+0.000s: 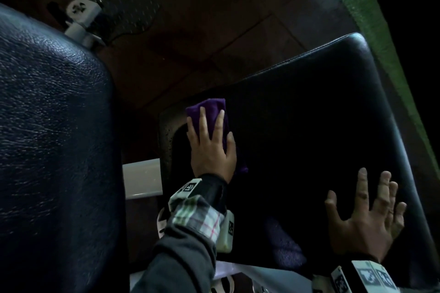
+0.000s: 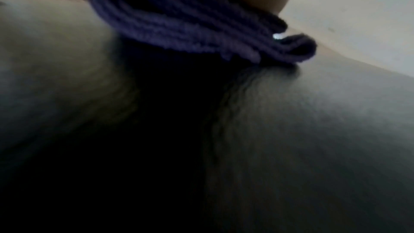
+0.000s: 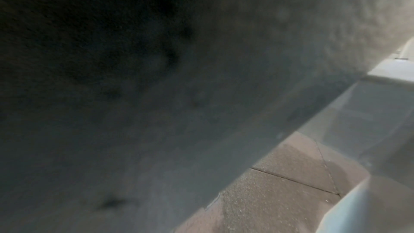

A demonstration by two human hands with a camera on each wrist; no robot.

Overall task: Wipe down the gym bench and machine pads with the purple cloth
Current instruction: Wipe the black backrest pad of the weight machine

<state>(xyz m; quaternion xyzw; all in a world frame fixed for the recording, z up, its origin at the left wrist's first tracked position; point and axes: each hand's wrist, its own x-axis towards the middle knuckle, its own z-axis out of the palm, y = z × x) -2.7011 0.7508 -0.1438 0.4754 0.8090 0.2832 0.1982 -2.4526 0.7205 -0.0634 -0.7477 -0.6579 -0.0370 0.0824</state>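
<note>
Head view: L hand [image 1: 209,150] is pressing the purple cloth [image 1: 209,112] flat against the black seat pad [image 1: 309,126], near the pad's left edge. The fingers [image 1: 202,121] are lying straight and spread over the cloth, thumb alongside its right side; not curling round it. The cloth is bunched, sticking out beyond the fingertips, and a bit is also showing below the palm. R hand [image 1: 364,219] is resting open on the same pad, lower right, fingers splayed, holding nothing. The two hands are sitting well apart. A second dark textured pad [image 1: 47,138] is filling the left of the frame, separated from the seat pad by a gap in which a white frame bar [image 1: 142,178] is showing. White bracket w/ bolt [image 1: 82,19] is sitting at that pad's top edge. Brown tiled floor [image 1: 202,31] is lying beyond; green strip [image 1: 371,31] is running along the upper right.

L wrist view: the purple cloth [image 2: 190,24], folded in several layers, is lying squeezed between the hand above and the pad surface [image 2: 313,148] below. Blurred.

R wrist view: pad surface [image 3: 134,95] is filling most of the frame, very close, blurred. Floor tiles [image 3: 280,192] are showing at lower right. R grip is not visible here.
</note>
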